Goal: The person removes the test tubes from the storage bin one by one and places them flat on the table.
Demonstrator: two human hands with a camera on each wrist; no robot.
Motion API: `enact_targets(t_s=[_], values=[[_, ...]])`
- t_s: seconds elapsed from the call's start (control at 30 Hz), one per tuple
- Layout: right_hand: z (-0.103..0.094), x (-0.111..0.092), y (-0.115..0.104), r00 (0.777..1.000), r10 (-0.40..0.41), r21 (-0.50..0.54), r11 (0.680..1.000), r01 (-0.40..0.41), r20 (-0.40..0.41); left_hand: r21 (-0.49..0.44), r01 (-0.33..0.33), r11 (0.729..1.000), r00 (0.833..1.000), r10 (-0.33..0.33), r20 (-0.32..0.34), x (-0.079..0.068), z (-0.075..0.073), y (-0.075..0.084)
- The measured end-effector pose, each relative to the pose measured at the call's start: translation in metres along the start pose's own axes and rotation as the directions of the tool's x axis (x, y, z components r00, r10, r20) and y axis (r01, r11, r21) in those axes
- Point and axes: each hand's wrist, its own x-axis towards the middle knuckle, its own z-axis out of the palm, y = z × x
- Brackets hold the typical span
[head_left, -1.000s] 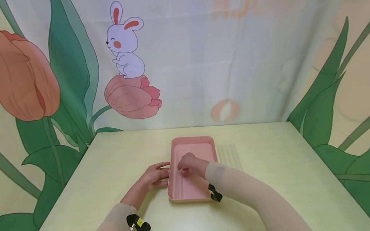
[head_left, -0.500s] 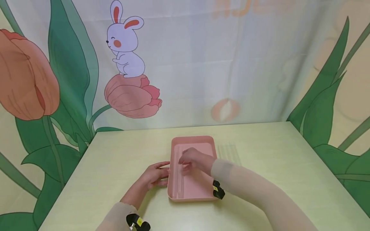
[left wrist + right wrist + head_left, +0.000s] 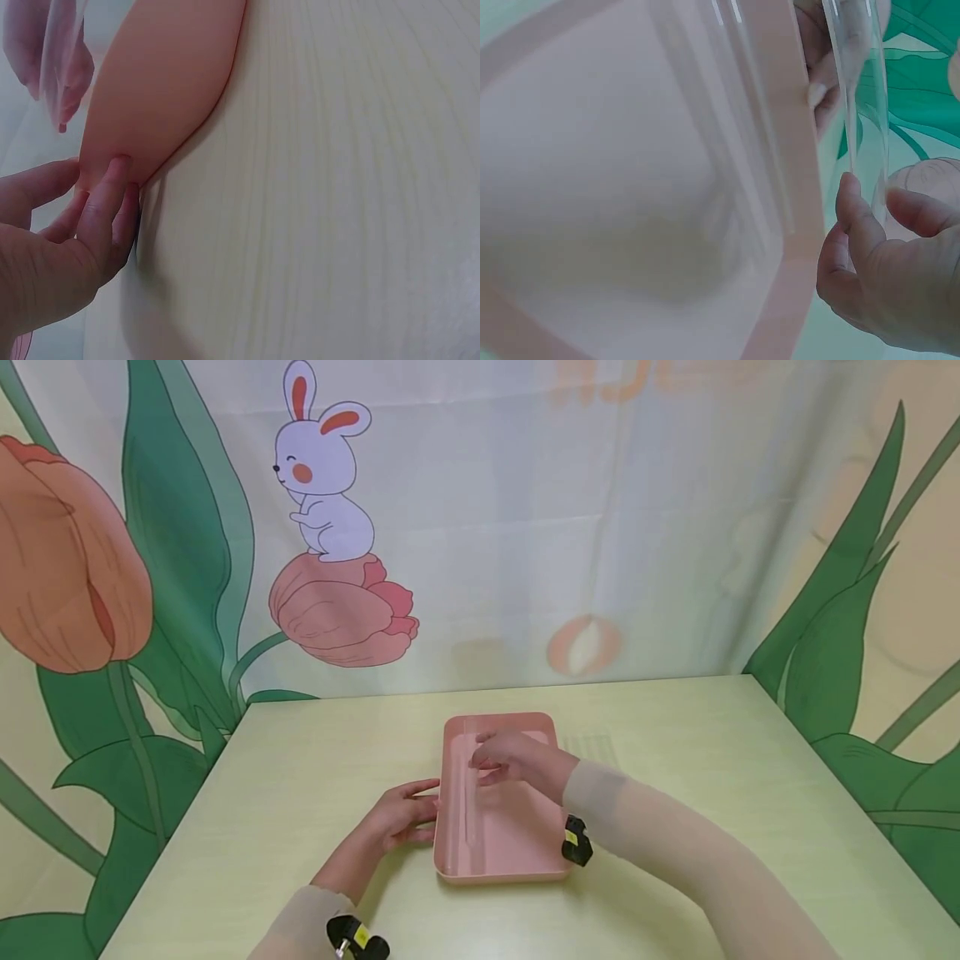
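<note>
In the head view a pink rectangular tray (image 3: 517, 872) lies on the table. My right hand (image 3: 517, 758) is above its left part, with thumb and fingers pinching a clear tube (image 3: 870, 135) near one end in the right wrist view. The tube is tilted above the tray. Other clear tubes (image 3: 742, 135) lie lengthwise along the tray's left side. Outside the left wall, my left hand (image 3: 405, 816) touches the tray with fairly straight fingers. In the left wrist view its fingertips (image 3: 116, 169) rest on the outer wall, one digit at the rim.
Several clear tubes (image 3: 588, 748) lie on the pale wood-grain table (image 3: 690, 760) right of the tray, partly hidden by the right sleeve (image 3: 637, 802). A printed curtain (image 3: 480, 527) with a rabbit and tulips hangs behind the table.
My right hand has moved right and away toward the tray's far end, and the tube in its fingers now shows raised. The left hand stays against the tray.
</note>
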Motion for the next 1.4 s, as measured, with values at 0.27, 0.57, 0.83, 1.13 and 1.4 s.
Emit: enact_targets(t_s=[0.27, 0.57, 0.83, 1.13, 1.4], values=[[-0.011, -0.009, -0.013, 0.996, -0.060, 0.010, 0.998, 0.059, 0.071, -0.005, -0.004, 1.000, 1.000, 0.004, 0.005, 0.000, 0.000, 0.000], [-0.024, -0.016, -0.026, 0.999, -0.038, 0.030, 0.999, 0.037, 0.035, -0.013, -0.011, 1.000, 1.000, 0.012, 0.019, -0.001, -0.001, -0.001], [-0.039, -0.025, -0.035, 0.997, -0.055, 0.025, 0.998, 0.054, 0.059, -0.007, -0.009, 1.000, 1.000, 0.009, 0.012, 0.000, 0.000, -0.001], [-0.064, -0.043, -0.043, 0.989, -0.106, -0.060, 0.992, 0.112, 0.108, -0.008, -0.019, 1.000, 1.000, 0.019, 0.024, 0.000, 0.000, -0.002], [-0.091, -0.057, -0.043, 0.982, -0.135, -0.096, 0.984, 0.148, 0.128, -0.019, -0.031, 0.999, 0.999, 0.032, 0.022, -0.001, 0.000, -0.003]])
